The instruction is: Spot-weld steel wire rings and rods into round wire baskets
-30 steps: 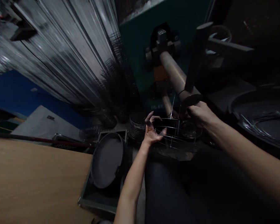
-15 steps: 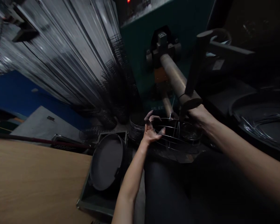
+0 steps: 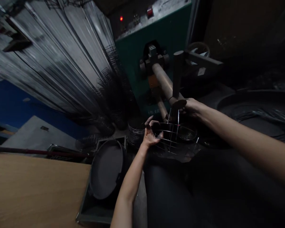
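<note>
My left hand (image 3: pixel 150 136) curls its thumb and fingers around the left side of a round wire frame (image 3: pixel 169 138). Thin bright wires run across the frame, and some upright wires rise from it toward the end of a thick metal arm (image 3: pixel 165 82). That arm sticks out from a green machine (image 3: pixel 130 57). My right hand (image 3: pixel 193 106) is at the arm's front end, beside the disc-shaped tip. Its fingers look closed, but they are partly hidden behind the arm, and what they hold cannot be made out. Below runs a second, thinner arm (image 3: pixel 161 107).
A stack of wire rings (image 3: pixel 136 133) stands left of my left hand. Further left, a dark round pan (image 3: pixel 106 169) sits in a crate beside a wooden board (image 3: pixel 38 190). To the right is a large round tub (image 3: pixel 258 95) with loose wires. A metal bracket (image 3: pixel 204 58) rises by the arm.
The view has shifted, so the machine appears further left and lower. My left hand still holds the wire frame. My right hand remains at the arm's end, and more upright wires show below it.
</note>
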### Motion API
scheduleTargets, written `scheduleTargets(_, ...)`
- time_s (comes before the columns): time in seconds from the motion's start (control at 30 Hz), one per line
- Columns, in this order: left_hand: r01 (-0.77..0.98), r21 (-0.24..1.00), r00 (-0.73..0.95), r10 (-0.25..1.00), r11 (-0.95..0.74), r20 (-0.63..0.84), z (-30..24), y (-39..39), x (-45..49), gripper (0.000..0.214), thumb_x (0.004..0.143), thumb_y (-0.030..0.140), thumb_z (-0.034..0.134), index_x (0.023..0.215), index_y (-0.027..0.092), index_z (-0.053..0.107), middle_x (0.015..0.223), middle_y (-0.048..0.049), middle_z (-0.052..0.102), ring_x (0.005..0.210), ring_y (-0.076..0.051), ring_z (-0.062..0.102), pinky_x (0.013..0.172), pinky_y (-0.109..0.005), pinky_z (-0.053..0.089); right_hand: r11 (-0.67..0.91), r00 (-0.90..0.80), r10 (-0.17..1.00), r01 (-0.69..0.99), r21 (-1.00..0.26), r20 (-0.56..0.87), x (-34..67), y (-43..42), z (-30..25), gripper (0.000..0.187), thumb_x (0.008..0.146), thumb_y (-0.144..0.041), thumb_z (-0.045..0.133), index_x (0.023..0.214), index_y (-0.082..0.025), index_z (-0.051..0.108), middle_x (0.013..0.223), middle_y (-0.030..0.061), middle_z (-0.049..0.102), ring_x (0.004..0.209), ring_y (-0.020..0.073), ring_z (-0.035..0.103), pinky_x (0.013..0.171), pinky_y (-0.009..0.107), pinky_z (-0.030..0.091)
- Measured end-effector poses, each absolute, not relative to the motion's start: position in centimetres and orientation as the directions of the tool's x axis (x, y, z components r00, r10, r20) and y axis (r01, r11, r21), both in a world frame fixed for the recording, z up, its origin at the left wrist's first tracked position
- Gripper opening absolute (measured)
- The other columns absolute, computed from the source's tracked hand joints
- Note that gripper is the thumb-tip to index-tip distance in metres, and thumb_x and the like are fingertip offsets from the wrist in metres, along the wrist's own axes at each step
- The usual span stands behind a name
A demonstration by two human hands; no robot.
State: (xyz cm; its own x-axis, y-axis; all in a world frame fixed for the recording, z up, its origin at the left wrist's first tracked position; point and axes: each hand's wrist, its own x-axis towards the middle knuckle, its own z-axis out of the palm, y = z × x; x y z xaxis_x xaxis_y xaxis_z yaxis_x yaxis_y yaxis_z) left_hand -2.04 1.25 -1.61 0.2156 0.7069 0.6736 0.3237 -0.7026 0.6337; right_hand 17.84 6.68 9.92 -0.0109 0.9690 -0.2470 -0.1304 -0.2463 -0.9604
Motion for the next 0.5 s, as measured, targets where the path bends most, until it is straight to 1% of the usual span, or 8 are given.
scheduleTargets(0.07, 0.325, 0.558, 0.236, 0.637, -0.763, 0.733, -2.0, -0.5, -1.6, 0.081, 0.074, 0.030, 0.061, 0.137, 0.020, 0.012, 0.100, -0.0066, 0.056, 0.089, -0.018, 0.058, 0.082, -0.037, 0.049, -0.308, 0.003, 0.951, -0.088, -0.947, -0.310, 18.8, 5.2, 10.4, 0.023, 0.084, -0.002, 0.052, 0.063, -0.012, 0.050, 0.044, -0.0012, 0.045, 0.036, 0.0048, 0.037, 0.035, 0.015, 0.024)
scheduleTargets(0.13, 0.338, 0.467, 0.280, 0.561, -0.817, 0.779, -2.5, -3.0, -1.0, 0.079, 0.073, 0.032, 0.062, 0.137, 0.019, 0.018, 0.104, -0.0093, 0.057, 0.092, -0.020, 0.057, 0.081, -0.037, 0.048, -0.371, 0.019, 0.929, 0.013, -0.929, -0.371, 20.3, 3.3, 10.6, 0.022, 0.089, -0.016, 0.057, 0.067, -0.012, 0.053, 0.047, -0.0016, 0.045, 0.038, 0.0055, 0.037, 0.038, 0.018, 0.028)
scheduleTargets(0.2, 0.382, 0.370, 0.388, 0.510, -0.847, 0.768, -3.0, -6.0, -0.1, 0.070, 0.072, 0.036, 0.063, 0.133, 0.021, 0.032, 0.106, -0.0107, 0.058, 0.093, -0.021, 0.056, 0.080, -0.038, 0.046, -0.383, 0.039, 0.921, 0.267, -0.884, -0.387, 22.3, 1.1, 10.4, 0.025, 0.088, -0.034, 0.062, 0.075, -0.013, 0.058, 0.052, -0.0010, 0.048, 0.043, 0.0079, 0.040, 0.043, 0.022, 0.033)
scheduleTargets(0.23, 0.411, 0.311, 0.468, 0.491, -0.857, 0.735, -3.3, -7.7, 0.5, 0.063, 0.072, 0.037, 0.063, 0.129, 0.023, 0.040, 0.107, -0.0107, 0.059, 0.093, -0.022, 0.056, 0.079, -0.038, 0.045, -0.352, 0.049, 0.928, 0.434, -0.829, -0.368, 23.3, 0.0, 10.3, 0.029, 0.086, -0.042, 0.064, 0.080, -0.014, 0.061, 0.057, 0.0004, 0.051, 0.048, 0.0100, 0.044, 0.048, 0.024, 0.037)
scheduleTargets(0.27, 0.437, 0.245, 0.549, 0.472, -0.866, 0.690, -3.6, -9.3, 1.2, 0.054, 0.073, 0.037, 0.063, 0.124, 0.025, 0.048, 0.107, -0.0100, 0.060, 0.092, -0.022, 0.056, 0.079, -0.038, 0.044, -0.308, 0.060, 0.938, 0.597, -0.741, -0.342, 24.4, -1.1, 10.1, 0.034, 0.083, -0.048, 0.065, 0.085, -0.014, 0.064, 0.063, 0.0024, 0.056, 0.054, 0.0129, 0.050, 0.054, 0.027, 0.041)
scheduleTargets(0.33, 0.469, 0.121, 0.649, 0.435, -0.875, 0.624, -4.2, -12.5, 2.8, 0.037, 0.077, 0.039, 0.063, 0.112, 0.027, 0.060, 0.106, -0.0087, 0.062, 0.090, -0.021, 0.057, 0.080, -0.037, 0.042, -0.207, 0.049, 0.954, 0.822, -0.531, -0.297, 26.4, -3.3, 9.7, 0.043, 0.080, -0.054, 0.066, 0.097, -0.014, 0.066, 0.081, 0.0072, 0.064, 0.072, 0.0203, 0.058, 0.067, 0.032, 0.046)
scheduleTargets(0.4, 0.472, 0.058, 0.661, 0.397, -0.879, 0.636, -5.0, -15.1, 4.3, 0.029, 0.080, 0.043, 0.063, 0.103, 0.026, 0.066, 0.101, -0.0076, 0.065, 0.086, -0.019, 0.057, 0.079, -0.035, 0.042, -0.139, 0.020, 0.949, 0.922, -0.362, -0.313, 28.2, -5.2, 9.3, 0.047, 0.082, -0.052, 0.062, 0.107, -0.012, 0.064, 0.091, 0.0111, 0.065, 0.084, 0.0248, 0.060, 0.075, 0.036, 0.046)
scheduleTargets(0.5, 0.441, 0.055, 0.668, 0.369, -0.896, 0.646, -6.0, -17.5, 5.9, 0.033, 0.082, 0.051, 0.060, 0.103, 0.028, 0.068, 0.096, -0.0058, 0.067, 0.081, -0.017, 0.058, 0.078, -0.033, 0.041, -0.099, 0.000, 0.929, 0.964, -0.246, -0.371, 30.1, -7.4, 8.7, 0.044, 0.088, -0.041, 0.056, 0.115, -0.007, 0.061, 0.090, 0.0135, 0.065, 0.084, 0.0244, 0.061, 0.077, 0.037, 0.045)
